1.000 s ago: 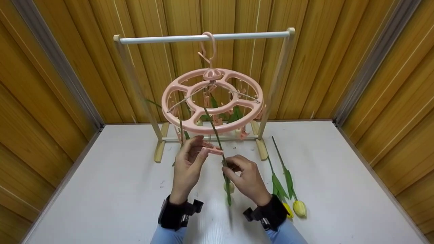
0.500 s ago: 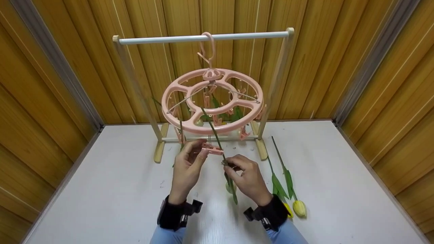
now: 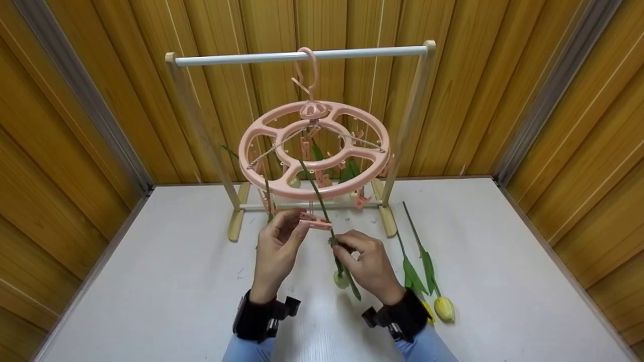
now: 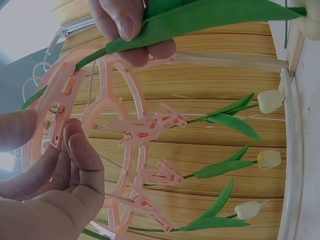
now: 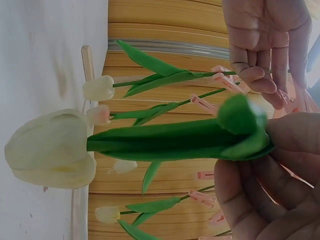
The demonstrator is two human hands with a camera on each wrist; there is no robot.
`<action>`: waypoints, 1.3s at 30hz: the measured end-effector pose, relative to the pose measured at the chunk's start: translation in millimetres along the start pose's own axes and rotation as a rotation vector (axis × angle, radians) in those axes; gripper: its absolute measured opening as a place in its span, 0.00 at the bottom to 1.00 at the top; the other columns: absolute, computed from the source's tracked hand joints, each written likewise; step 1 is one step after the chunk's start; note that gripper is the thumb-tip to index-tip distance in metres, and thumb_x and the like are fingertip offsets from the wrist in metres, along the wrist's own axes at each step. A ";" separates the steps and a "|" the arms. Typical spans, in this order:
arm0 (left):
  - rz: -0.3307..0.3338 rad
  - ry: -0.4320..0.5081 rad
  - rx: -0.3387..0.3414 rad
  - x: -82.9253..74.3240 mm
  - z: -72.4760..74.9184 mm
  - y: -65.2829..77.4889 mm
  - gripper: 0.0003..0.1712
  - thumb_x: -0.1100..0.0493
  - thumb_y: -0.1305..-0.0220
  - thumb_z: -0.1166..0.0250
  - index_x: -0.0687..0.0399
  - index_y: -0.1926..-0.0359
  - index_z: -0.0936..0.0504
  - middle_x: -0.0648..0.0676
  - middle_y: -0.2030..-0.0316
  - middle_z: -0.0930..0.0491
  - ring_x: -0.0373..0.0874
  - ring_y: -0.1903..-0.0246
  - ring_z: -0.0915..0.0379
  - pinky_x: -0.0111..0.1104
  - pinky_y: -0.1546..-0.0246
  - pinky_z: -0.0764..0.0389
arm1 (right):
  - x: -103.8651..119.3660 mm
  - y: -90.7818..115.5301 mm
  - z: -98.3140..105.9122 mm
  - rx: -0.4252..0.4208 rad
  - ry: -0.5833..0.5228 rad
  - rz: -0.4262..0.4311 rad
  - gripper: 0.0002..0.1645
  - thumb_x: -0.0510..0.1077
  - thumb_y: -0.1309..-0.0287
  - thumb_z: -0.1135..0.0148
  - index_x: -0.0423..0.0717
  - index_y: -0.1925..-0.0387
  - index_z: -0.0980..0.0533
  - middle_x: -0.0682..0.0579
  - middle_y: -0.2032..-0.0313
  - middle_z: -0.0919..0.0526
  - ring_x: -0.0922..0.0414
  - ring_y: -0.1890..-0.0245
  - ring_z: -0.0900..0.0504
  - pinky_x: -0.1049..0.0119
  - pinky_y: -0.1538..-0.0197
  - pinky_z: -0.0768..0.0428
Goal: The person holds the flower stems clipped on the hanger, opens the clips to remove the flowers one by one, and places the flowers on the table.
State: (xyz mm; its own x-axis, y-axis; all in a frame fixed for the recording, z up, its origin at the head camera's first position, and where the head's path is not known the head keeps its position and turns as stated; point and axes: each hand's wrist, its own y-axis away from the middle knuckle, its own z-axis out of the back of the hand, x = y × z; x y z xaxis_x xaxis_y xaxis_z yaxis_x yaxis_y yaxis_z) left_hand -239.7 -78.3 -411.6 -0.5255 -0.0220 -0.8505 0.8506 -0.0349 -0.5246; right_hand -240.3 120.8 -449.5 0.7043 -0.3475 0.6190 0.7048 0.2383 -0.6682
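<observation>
My left hand [image 3: 276,249] pinches a pink clothes peg [image 3: 317,224] between thumb and fingers, below the front of a round pink hanger [image 3: 282,190]. The peg's tip meets the green stem of an artificial tulip [image 4: 195,27], which passes across it and rises in front of the hanger ring. Just below the peg, my right hand [image 3: 370,259] grips that stem. In the right wrist view the tulip's cream-white bloom [image 5: 47,150] hangs head down beneath my fingers, its leaves partly covering the stem.
The hanger's hook [image 3: 314,70] sits over the white bar [image 3: 241,59] of a wood-ended stand. Several other tulips [image 4: 270,101] hang upside down from pink pegs [image 4: 165,172]. Yellow tulips [image 3: 444,309] lie on the white table [image 3: 508,281] right of my right hand.
Below my right hand, the tulip's leaf tip has swung to the right and the stem has turned slightly. Both hands have stayed nearly in place, with the peg still held at the stem.
</observation>
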 end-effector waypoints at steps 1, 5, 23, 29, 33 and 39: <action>0.000 0.001 -0.003 -0.4 -0.1 0.2 0.14 0.66 0.26 0.38 0.66 0.44 0.19 0.61 0.55 0.13 0.46 0.54 0.17 0.30 0.57 0.22 | 0.0 0.0 0.0 0.000 0.001 0.002 0.07 0.33 0.35 0.33 0.38 0.57 0.13 0.50 0.65 0.14 0.63 0.69 0.19 0.69 0.68 0.23; 0.005 -0.007 -0.018 -1.5 -0.6 0.7 0.14 0.67 0.27 0.37 0.69 0.44 0.19 0.61 0.56 0.14 0.45 0.56 0.17 0.30 0.58 0.22 | 0.2 0.0 -0.1 0.000 0.003 0.006 0.07 0.32 0.36 0.33 0.39 0.57 0.13 0.52 0.65 0.14 0.63 0.69 0.19 0.65 0.69 0.21; 0.055 -0.019 -0.087 -2.3 -1.7 0.5 0.12 0.66 0.32 0.32 0.66 0.49 0.15 0.61 0.57 0.13 0.42 0.61 0.18 0.29 0.61 0.21 | -1.8 0.6 -2.6 -0.013 -0.022 0.021 0.09 0.31 0.36 0.33 0.41 0.57 0.13 0.52 0.65 0.14 0.59 0.69 0.18 0.67 0.66 0.22; 0.054 -0.001 -0.098 -2.1 -1.7 1.2 0.13 0.68 0.33 0.31 0.68 0.49 0.15 0.62 0.58 0.13 0.43 0.60 0.16 0.30 0.59 0.19 | -1.0 0.3 -2.7 -0.018 -0.024 0.026 0.09 0.32 0.36 0.33 0.43 0.57 0.13 0.53 0.66 0.14 0.60 0.71 0.19 0.68 0.67 0.24; 0.050 0.016 -0.092 -3.1 -1.7 1.6 0.13 0.68 0.34 0.31 0.66 0.49 0.15 0.62 0.57 0.12 0.44 0.60 0.16 0.31 0.58 0.19 | -0.9 -0.3 -2.7 -0.013 -0.021 0.027 0.09 0.32 0.36 0.33 0.43 0.57 0.13 0.54 0.67 0.14 0.61 0.71 0.21 0.69 0.68 0.25; 0.057 0.024 -0.092 -3.6 -1.5 1.8 0.12 0.67 0.34 0.30 0.64 0.50 0.13 0.60 0.57 0.11 0.45 0.58 0.15 0.33 0.57 0.18 | 0.0 -0.6 -2.3 -0.010 -0.028 0.023 0.09 0.33 0.35 0.33 0.43 0.57 0.13 0.53 0.66 0.14 0.62 0.71 0.21 0.68 0.68 0.24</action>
State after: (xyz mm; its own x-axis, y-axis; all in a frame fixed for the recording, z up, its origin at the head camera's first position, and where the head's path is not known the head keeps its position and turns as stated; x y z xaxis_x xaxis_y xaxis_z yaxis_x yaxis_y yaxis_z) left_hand -236.2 -76.8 -409.6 -0.4765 0.0023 -0.8792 0.8778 0.0575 -0.4756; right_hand -240.9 118.7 -450.0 0.7224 -0.3162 0.6149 0.6877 0.2364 -0.6864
